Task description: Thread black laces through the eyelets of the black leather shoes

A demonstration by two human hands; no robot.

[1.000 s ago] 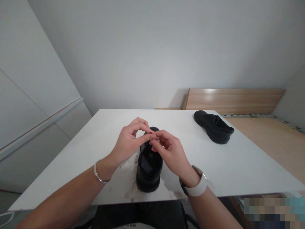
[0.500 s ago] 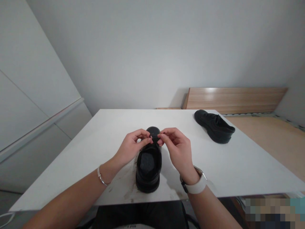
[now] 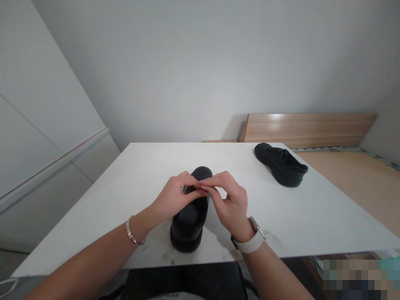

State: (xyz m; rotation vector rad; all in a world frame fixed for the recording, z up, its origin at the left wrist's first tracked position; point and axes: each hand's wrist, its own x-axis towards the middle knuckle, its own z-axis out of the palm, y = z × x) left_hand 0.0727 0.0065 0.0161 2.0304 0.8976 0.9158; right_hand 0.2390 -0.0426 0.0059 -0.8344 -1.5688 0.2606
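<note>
A black leather shoe [image 3: 186, 233] stands on the white table [image 3: 150, 160], heel towards me and toe pointing away. My left hand [image 3: 173, 196] reaches over its lacing from the left, thumb and forefinger pinched. From the right, my right hand [image 3: 230, 202] meets it fingertip to fingertip, also in a pinch. Between them is the shoe's black lace, now mostly hidden by the fingers. The hands cover the middle of the shoe; its toe and dark opening still show.
A second black lace-up shoe [image 3: 281, 164] rests at the table's back right. Beyond the right edge lie a tan board surface [image 3: 346, 175] and a wooden headboard [image 3: 309, 130]. Dark smudges mark the tabletop around the near shoe. A grey wall rises behind.
My hands have come together so the fingertips touch; before, a small gap with lace showed between them. The near shoe's heel has swung slightly left. The far shoe stays put.
</note>
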